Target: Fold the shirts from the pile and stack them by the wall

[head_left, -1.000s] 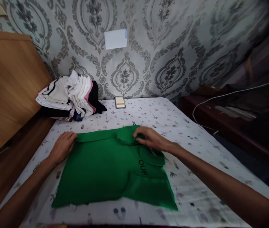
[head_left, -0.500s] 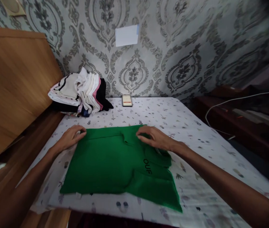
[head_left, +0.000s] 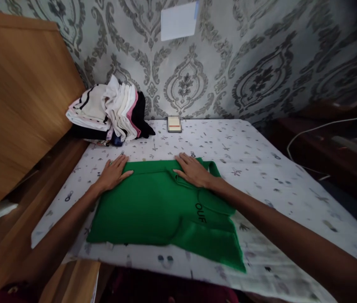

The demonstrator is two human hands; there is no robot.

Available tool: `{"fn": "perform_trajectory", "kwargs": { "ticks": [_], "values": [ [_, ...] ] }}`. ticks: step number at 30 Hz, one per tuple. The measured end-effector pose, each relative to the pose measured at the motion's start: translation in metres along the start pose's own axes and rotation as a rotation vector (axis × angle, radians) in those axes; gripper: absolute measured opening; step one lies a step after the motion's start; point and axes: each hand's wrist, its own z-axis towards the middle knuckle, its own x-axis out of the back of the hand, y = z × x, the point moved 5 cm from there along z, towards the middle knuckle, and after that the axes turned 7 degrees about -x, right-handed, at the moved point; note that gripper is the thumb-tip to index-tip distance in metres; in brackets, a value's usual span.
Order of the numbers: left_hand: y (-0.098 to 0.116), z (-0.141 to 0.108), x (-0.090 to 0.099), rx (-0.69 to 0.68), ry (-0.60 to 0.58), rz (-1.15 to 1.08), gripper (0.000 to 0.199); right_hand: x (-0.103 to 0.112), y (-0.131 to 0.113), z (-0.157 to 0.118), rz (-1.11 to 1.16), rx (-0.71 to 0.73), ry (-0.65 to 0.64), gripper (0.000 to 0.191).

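"How are our fingers now?"

"Open and flat. Our left hand (head_left: 112,176) has its fingers spread, thumb apart, on the far left corner of the green garment (head_left: 147,206). Our right hand (head_left: 194,171) lies flat along its far edge, farther right; it grasps nothing."

"So what has just changed?"

"Our fingers have gone from curling at that edge to pressing on it. We judge that this settles the cloth there rather than lifting it."

"And beyond our fingertips?"

"A narrow band runs along the garment's far side between our hands. Past our right wrist the cloth bunches into a loop, with dark lettering (head_left: 200,212) below. We can't fairly say how many layers lie under there; it's shadowed."

"Where does the garment sit?"

"On the patterned sheet (head_left: 244,151), toward its near edge, with one pointed corner of the garment reaching nearest that edge on our right."

"Anything farther out?"

"A pile of clothes (head_left: 93,111) at the sheet's far left corner, beside the wooden panel (head_left: 17,84), and a small blurred object (head_left: 174,124) near the far edge."
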Motion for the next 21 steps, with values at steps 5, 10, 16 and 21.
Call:
{"fn": "perform_trajectory", "kwargs": {
  "ticks": [5, 10, 16, 21],
  "values": [
    [0.025, -0.021, 0.027, 0.045, 0.137, 0.078, 0.055, 0.058, -0.044, -0.051, 0.124, 0.091, 0.045, 0.044],
    [0.083, -0.081, 0.049, -0.206, -0.144, -0.26, 0.041, 0.065, -0.074, -0.138, 0.165, 0.111, -0.15, 0.032],
    [0.103, -0.144, 0.04, -0.33, -0.314, -0.303, 0.024, 0.036, -0.058, -0.187, 0.117, -0.053, -0.143, 0.009],
    [0.085, -0.158, 0.032, -0.278, -0.349, -0.357, 0.014, 0.065, -0.066, -0.183, 0.272, -0.116, -0.227, 0.004]
  ]
}}
